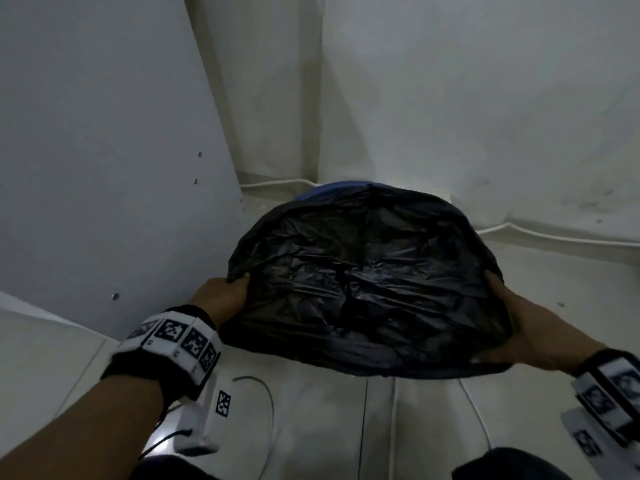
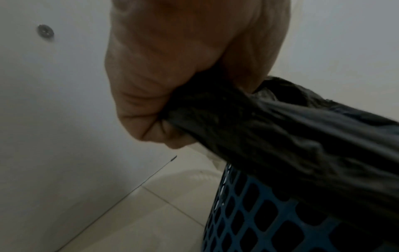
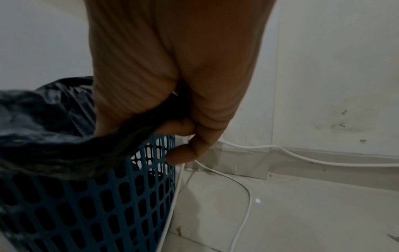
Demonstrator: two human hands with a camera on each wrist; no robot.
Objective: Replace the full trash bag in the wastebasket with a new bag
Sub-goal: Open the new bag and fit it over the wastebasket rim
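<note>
While both hands hold the black trash bag (image 1: pixel 363 285) at opposite sides of its mouth, the bag sits in the blue wastebasket (image 2: pixel 254 213), which stands on the tiled floor (image 1: pixel 554 271) near the far corner of the room. The left hand (image 1: pixel 221 299) has its fingers (image 2: pixel 151 126) curled tight round a bunched fold of plastic at the left edge. The right hand (image 1: pixel 530 327) pinches the right edge between thumb and fingers (image 3: pixel 185 153), just above the basket's lattice wall.

Assessment of progress: the bag's rim is pulled out past the basket rim, which shows only as a blue strip at the far side. Whether this is the full bag about to be lifted or a new one being fitted cannot be settled. The bag's interior reads as creased dark plastic; any contents are not distinguishable. No 2nd bag is in view.

A white cable (image 3: pixel 244 187) lies on the floor right of the basket. The basket base is cut off in all 3 views.
</note>
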